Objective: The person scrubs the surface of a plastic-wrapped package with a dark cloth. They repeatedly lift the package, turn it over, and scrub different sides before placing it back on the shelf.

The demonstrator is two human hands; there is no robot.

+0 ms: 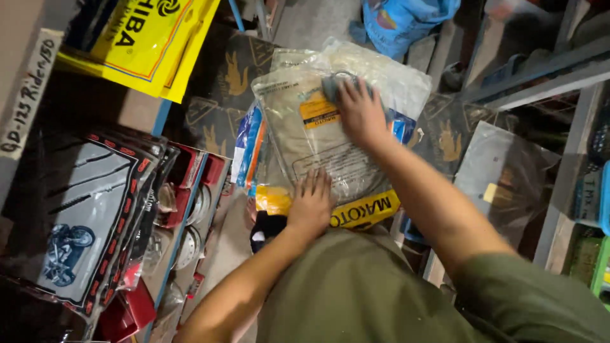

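Note:
I hold a stack of flat clear plastic packets (pixel 311 136) with grey contents and yellow labels against my front. My left hand (pixel 311 202) lies flat on the near end of the top packet, fingers spread. My right hand (pixel 359 111) presses a small grey cloth (pixel 332 86) onto the far part of the same packet. More packets (pixel 394 79) stick out behind and to the right, and blue and orange packet edges (pixel 249 149) show on the left side of the stack.
Left shelves hold bagged black cables (pixel 89 209), red boxes with round metal parts (pixel 194 203) and yellow packets (pixel 149 41). A metal rack (pixel 572 146) stands right. Dark printed cartons (pixel 222 82) and a blue bag (pixel 400 19) lie beyond on the floor.

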